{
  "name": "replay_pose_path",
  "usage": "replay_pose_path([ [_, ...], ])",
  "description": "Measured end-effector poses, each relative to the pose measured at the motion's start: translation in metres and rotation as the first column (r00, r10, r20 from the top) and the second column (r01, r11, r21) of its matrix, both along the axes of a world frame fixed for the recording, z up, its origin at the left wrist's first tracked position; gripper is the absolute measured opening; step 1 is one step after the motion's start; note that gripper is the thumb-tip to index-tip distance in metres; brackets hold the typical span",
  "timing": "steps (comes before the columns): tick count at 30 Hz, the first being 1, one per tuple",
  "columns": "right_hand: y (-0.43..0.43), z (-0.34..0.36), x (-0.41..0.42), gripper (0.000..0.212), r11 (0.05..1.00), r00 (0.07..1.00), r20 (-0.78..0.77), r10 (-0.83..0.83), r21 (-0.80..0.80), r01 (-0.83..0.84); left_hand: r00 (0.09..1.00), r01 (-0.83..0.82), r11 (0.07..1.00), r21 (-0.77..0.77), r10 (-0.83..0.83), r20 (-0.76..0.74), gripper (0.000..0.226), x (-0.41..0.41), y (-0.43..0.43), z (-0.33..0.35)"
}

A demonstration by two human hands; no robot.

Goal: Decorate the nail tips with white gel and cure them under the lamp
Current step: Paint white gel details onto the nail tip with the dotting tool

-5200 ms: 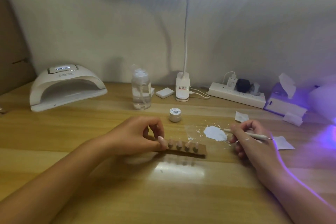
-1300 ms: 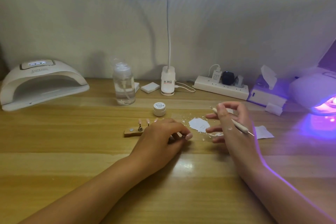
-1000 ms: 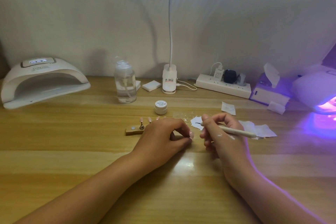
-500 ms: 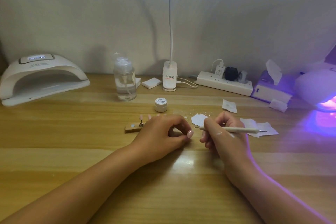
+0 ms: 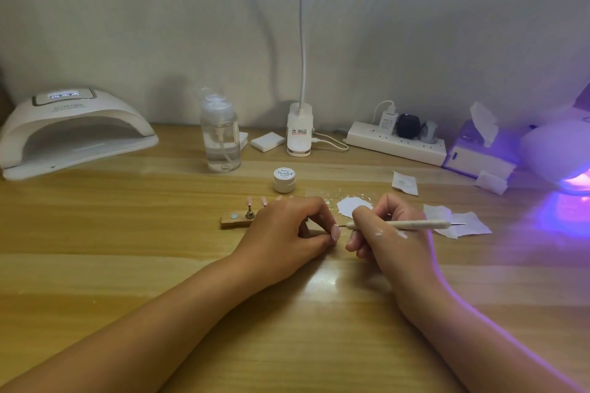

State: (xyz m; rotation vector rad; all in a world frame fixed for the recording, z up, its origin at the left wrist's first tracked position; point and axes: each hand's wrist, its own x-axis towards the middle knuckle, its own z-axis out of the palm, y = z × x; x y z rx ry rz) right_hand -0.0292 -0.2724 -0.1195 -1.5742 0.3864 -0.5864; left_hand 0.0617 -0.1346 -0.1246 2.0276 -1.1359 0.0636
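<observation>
Left hand grip pinches pink nail tip low over worktop. Right hand grip pinches pen, its point at the nail. Nail tip likely light, thin, slick: hold by edges, off wet gel.

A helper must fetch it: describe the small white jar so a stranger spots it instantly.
Find the white desk lamp base at the back of the wooden table. Just in front of it stands the small round white jar. It is squat and opaque with script on its lid, unlike the tall clear plastic bottle to its left.
</observation>
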Motion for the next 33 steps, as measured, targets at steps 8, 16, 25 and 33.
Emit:
replay_pose_path([
  [8, -0.0005, -0.0002, -0.0002, 0.023, 1.000, 1.000, 0.006, 0.016, -0.009, -0.016, 1.000, -0.002, 1.000, -0.007, 0.002, 0.009, 0.019, 0.0004, 0.0006, 0.0005],
  [16, -0.0012, -0.0009, -0.0002, 0.024, 1.000, 1.000, 0.026, -0.008, 0.000, 0.008, 1.000, 0.001, 1.000, -0.020, -0.001, 0.015, 0.019, -0.0004, -0.0001, 0.0010],
  [25, -0.0009, -0.0024, 0.0008, 0.019, 0.999, 1.000, 0.010, 0.010, -0.030, -0.009, 1.000, 0.005, 1.000, -0.018, -0.005, 0.028, 0.026, -0.0005, 0.0006, 0.0008],
  [33, -0.0010, -0.0033, 0.0000, 0.021, 1.000, 1.000, 0.018, -0.016, -0.027, 0.017, 1.000, 0.002, 1.000, -0.007, -0.002, 0.020, 0.028, 0.0001, 0.0006, 0.0003],
])
